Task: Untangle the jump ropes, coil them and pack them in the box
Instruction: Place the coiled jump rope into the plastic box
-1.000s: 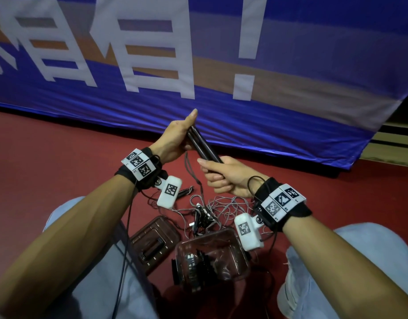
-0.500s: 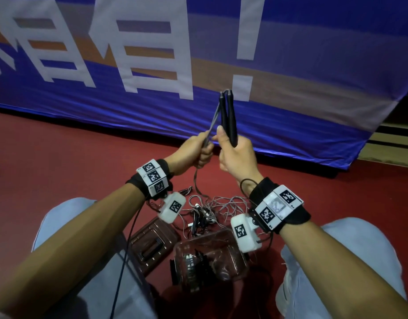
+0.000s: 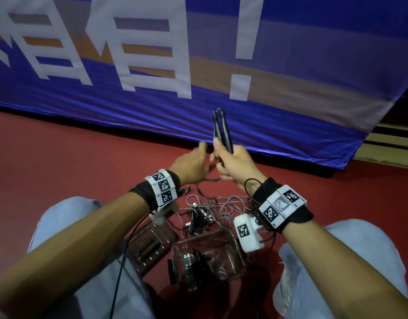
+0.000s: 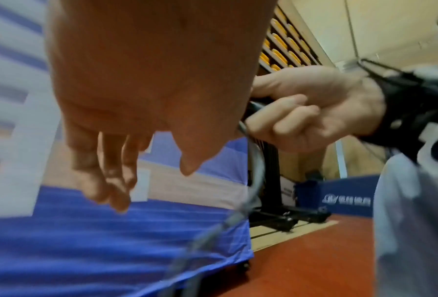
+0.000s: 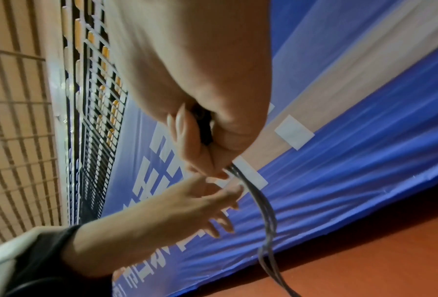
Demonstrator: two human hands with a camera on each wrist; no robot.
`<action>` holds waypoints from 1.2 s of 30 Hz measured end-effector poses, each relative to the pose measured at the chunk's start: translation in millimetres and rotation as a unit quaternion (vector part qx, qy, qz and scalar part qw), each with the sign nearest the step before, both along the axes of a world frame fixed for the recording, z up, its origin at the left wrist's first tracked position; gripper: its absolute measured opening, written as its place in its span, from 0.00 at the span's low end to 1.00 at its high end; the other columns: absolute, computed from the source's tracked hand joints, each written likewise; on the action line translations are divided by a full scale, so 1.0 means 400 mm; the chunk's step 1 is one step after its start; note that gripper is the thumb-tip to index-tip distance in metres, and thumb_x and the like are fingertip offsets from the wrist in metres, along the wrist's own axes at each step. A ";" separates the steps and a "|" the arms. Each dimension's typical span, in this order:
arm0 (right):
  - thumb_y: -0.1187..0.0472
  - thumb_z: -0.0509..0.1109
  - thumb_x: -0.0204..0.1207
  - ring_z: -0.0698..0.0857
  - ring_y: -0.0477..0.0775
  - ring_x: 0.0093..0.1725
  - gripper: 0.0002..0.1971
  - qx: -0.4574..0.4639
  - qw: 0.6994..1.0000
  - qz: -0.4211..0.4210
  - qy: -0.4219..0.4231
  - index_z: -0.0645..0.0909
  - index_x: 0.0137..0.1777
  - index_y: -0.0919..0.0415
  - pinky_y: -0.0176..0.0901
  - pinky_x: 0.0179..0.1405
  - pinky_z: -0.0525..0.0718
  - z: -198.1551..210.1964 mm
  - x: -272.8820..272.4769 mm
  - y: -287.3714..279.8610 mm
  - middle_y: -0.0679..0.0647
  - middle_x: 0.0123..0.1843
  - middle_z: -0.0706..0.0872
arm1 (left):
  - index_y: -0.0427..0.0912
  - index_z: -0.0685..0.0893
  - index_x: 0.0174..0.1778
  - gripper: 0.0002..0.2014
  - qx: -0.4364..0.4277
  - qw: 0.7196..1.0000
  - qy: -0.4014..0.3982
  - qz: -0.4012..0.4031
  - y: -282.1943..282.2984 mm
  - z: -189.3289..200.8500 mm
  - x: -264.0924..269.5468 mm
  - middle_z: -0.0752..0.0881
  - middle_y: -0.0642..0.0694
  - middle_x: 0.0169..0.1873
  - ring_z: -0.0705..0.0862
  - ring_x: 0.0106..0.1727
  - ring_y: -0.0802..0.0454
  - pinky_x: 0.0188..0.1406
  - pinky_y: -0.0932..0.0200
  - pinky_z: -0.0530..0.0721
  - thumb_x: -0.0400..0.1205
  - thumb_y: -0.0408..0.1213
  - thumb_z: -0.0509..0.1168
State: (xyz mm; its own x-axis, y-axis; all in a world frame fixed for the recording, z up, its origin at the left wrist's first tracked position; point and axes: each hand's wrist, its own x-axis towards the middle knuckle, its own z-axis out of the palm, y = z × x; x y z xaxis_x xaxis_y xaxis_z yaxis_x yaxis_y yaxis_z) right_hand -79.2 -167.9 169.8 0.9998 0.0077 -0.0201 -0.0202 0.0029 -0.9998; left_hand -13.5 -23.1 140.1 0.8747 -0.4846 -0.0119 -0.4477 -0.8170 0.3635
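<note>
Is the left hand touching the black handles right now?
Apart. The left wrist view shows the left hand open, fingers hanging free, while the right hand alone grips the handles.

Right hand holds two rope handles upright, side by side, above the floor. Left hand just left of it, fingers beside the cord hanging from the handles. Cord runs down into the rope tangle on the floor between the knees. Box nearer the person than the tangle; lid left of box. Banner behind everything.
</note>
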 end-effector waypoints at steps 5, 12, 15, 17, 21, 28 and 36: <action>0.45 0.64 0.89 0.68 0.44 0.13 0.24 -0.204 0.970 0.097 0.094 0.80 0.40 0.66 0.33 0.15 0.70 -0.010 -0.029 -0.007 0.49 0.16 0.72 | 0.37 0.62 0.81 0.36 -0.023 0.967 -0.255 -0.011 0.076 0.049 0.043 0.79 0.37 0.70 0.88 0.48 0.35 0.37 0.44 0.84 0.80 0.41 0.71; 0.50 0.65 0.90 0.66 0.42 0.15 0.21 -0.145 0.961 0.186 0.142 0.76 0.40 0.66 0.33 0.12 0.65 -0.009 -0.044 -0.002 0.48 0.23 0.79 | 0.43 0.82 0.43 0.09 0.146 0.937 -0.296 -0.115 0.077 0.056 0.028 0.87 0.44 0.37 0.87 0.36 0.35 0.28 0.54 0.69 0.77 0.43 0.73; 0.50 0.68 0.88 0.66 0.43 0.18 0.20 -0.093 0.959 0.218 0.154 0.76 0.41 0.66 0.33 0.12 0.65 -0.010 -0.043 0.001 0.59 0.38 0.80 | 0.45 0.81 0.27 0.22 0.155 0.921 -0.342 -0.106 0.098 0.058 0.046 0.83 0.44 0.22 0.83 0.23 0.37 0.23 0.58 0.66 0.83 0.55 0.68; 0.51 0.68 0.88 0.65 0.42 0.17 0.18 -0.046 0.959 0.228 0.160 0.76 0.41 0.65 0.32 0.12 0.64 -0.003 -0.036 0.000 0.59 0.40 0.81 | 0.45 0.78 0.24 0.28 0.129 0.916 -0.366 -0.098 0.106 0.070 0.049 0.81 0.45 0.20 0.82 0.22 0.36 0.22 0.58 0.68 0.86 0.59 0.59; 0.51 0.68 0.88 0.64 0.40 0.16 0.17 0.024 0.950 0.255 0.180 0.75 0.42 0.64 0.31 0.13 0.63 0.009 -0.022 -0.006 0.58 0.41 0.81 | 0.48 0.75 0.27 0.27 0.109 0.921 -0.360 -0.104 0.111 0.089 0.052 0.75 0.52 0.27 0.78 0.27 0.44 0.23 0.56 0.68 0.89 0.58 0.56; 0.29 0.57 0.83 0.67 0.44 0.17 0.31 0.191 0.933 0.224 0.208 0.79 0.47 0.61 0.38 0.21 0.58 0.003 -0.016 -0.015 0.61 0.44 0.84 | 0.44 0.81 0.33 0.22 0.144 0.946 -0.285 -0.050 0.125 0.092 0.060 0.84 0.43 0.28 0.82 0.31 0.34 0.29 0.54 0.68 0.88 0.52 0.57; 0.40 0.66 0.86 0.59 0.42 0.19 0.28 0.067 0.953 0.214 0.205 0.77 0.66 0.68 0.34 0.14 0.56 -0.035 -0.026 0.045 0.47 0.28 0.64 | 0.40 0.85 0.52 0.13 0.255 0.942 -0.185 0.113 0.145 0.052 0.076 0.89 0.41 0.49 0.89 0.50 0.36 0.41 0.50 0.79 0.83 0.47 0.63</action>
